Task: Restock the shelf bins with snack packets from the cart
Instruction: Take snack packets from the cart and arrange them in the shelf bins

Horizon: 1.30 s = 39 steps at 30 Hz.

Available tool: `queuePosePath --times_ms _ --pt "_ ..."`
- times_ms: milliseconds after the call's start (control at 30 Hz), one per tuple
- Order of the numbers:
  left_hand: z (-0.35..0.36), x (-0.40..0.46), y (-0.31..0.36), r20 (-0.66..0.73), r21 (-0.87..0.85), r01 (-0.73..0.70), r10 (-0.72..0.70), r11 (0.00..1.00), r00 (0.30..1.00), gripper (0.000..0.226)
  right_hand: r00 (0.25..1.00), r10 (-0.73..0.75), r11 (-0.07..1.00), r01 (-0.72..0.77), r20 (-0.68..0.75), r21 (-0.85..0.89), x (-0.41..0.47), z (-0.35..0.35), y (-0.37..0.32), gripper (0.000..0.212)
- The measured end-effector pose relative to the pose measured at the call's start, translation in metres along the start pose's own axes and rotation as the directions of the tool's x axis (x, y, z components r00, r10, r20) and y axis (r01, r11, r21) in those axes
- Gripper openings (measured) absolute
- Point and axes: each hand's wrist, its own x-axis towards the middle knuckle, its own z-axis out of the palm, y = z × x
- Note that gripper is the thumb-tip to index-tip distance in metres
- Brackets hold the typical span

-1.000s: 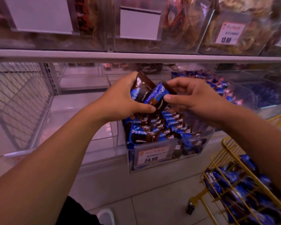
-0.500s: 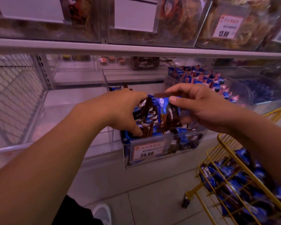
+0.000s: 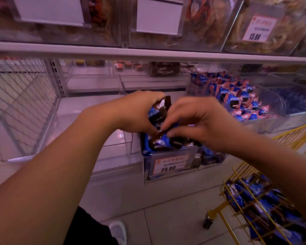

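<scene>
Left hand: your left hand (image 3: 136,112) hangs over the back of the middle bin, its fingers curled round a small bunch of blue-and-brown foil snack packets (image 3: 159,110); one brown packet end sticks up at 12 o'clock from your knuckles.
Right hand: your right hand (image 3: 200,121) sits just beside the left, at its 3 o'clock. The thumb and forefinger tips meet on a blue packet where the two hands touch, so the fingers are pinching it. The other fingers are bent above; motion blur hides how tightly.
Middle bin: the clear plastic shelf bin (image 3: 210,161) lies directly under both hands, piled with the same blue-and-brown packets. A white and orange price label reading 24.80 (image 3: 170,165) is fixed to its front wall.
Right bin: at 2 o'clock from your hands, a second clear bin (image 3: 279,106) holds blue and pink wrapped packets (image 3: 237,96), well apart from your fingers.
Left bins: at 9 o'clock, clear bins (image 3: 117,144) stand beside a wire mesh panel (image 3: 23,106).
Upper shelf: at 12 o'clock, a grey shelf edge (image 3: 148,53) carries clear bins of brown snacks, two blank white label holders and a price label reading 13.80 (image 3: 258,29).
Cart: at 5 o'clock, your yellow wire cart (image 3: 237,174) stands on the tiled floor, loaded with more blue snack packets (image 3: 260,206); a black castor (image 3: 208,221) shows at its near corner.
Floor: a white shoe (image 3: 118,230) shows at 6 o'clock.
</scene>
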Motion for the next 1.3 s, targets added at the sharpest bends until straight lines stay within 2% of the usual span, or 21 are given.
queuePosePath --times_ms 100,167,267,433,533,667,733,767,800,867,933,1000,1067,1167,1233,1300 --pt "-0.008 -0.004 -0.008 -0.066 -0.094 0.007 -0.013 0.996 0.998 0.049 0.983 0.172 0.969 -0.181 0.066 0.169 -0.001 0.013 0.001 0.045" --pt "-0.007 -0.005 -0.008 -0.080 -0.116 0.013 -0.022 0.993 0.997 0.049 0.964 0.239 0.917 -0.263 0.115 0.301 -0.002 0.009 0.006 0.047" --pt "-0.004 -0.002 -0.007 -0.083 -0.155 0.038 -0.051 0.987 0.995 0.045 0.960 0.246 0.919 -0.275 0.136 0.281 -0.006 -0.002 0.017 0.034" --pt "-0.004 -0.001 -0.003 -0.062 -0.317 0.100 -0.126 0.943 0.990 0.025 0.944 0.300 0.928 -0.322 0.134 0.190 -0.009 0.007 0.020 0.031" --pt "-0.002 -0.001 -0.002 -0.064 -0.323 0.112 -0.139 0.940 0.988 0.025 0.965 0.225 0.971 -0.233 0.134 0.048 -0.005 0.020 0.013 0.022" --pt "-0.002 -0.001 -0.001 -0.026 -0.340 0.123 -0.140 0.933 0.990 0.024 0.952 0.166 0.986 -0.153 0.259 -0.071 -0.001 0.014 0.007 0.017" --pt "-0.003 0.000 -0.001 -0.005 -0.357 0.130 -0.141 0.925 0.990 0.025 0.939 0.201 0.980 -0.193 0.280 -0.056 -0.005 0.003 0.009 0.018" --pt "-0.003 0.000 -0.001 0.003 -0.347 0.126 -0.133 0.930 0.991 0.025 0.948 0.233 0.972 -0.236 0.217 -0.010 -0.007 -0.005 0.012 0.019" --pt "-0.003 0.001 0.000 0.009 -0.323 0.114 -0.117 0.940 0.993 0.024 0.955 0.276 0.957 -0.283 0.108 0.066 -0.008 -0.014 0.017 0.022" --pt "-0.002 0.001 0.002 0.008 -0.281 0.070 -0.071 0.957 0.997 0.026 0.928 0.365 0.916 -0.345 -0.069 0.205 -0.009 -0.029 0.027 0.041" --pt "0.001 0.003 0.008 -0.041 -0.262 0.024 -0.036 0.965 0.999 0.035 0.924 0.379 0.899 -0.354 -0.051 0.258 -0.004 -0.032 0.033 0.053" --pt "0.008 0.007 0.014 -0.112 -0.222 0.005 -0.030 0.975 0.993 0.047 0.923 0.384 0.881 -0.370 0.010 0.294 0.004 -0.026 0.039 0.040" --pt "0.014 0.011 0.016 -0.202 -0.141 0.045 -0.074 0.989 0.977 0.062 0.898 0.440 0.847 -0.420 0.012 0.325 0.015 -0.024 0.047 0.023" --pt "0.018 0.014 0.020 -0.312 0.140 0.170 -0.119 0.976 0.943 0.068 0.830 0.556 0.803 -0.521 -0.049 0.290 0.036 -0.032 0.076 0.018" --pt "0.020 0.014 0.023 -0.213 0.334 0.222 -0.156 0.916 0.964 0.063 0.775 0.623 0.777 -0.598 -0.103 0.197 0.053 -0.033 0.100 0.020" --pt "0.025 0.017 0.025 -0.035 0.475 0.261 -0.279 0.840 0.960 0.065 0.741 0.655 0.754 -0.653 -0.148 0.069 0.070 -0.025 0.124 0.015"
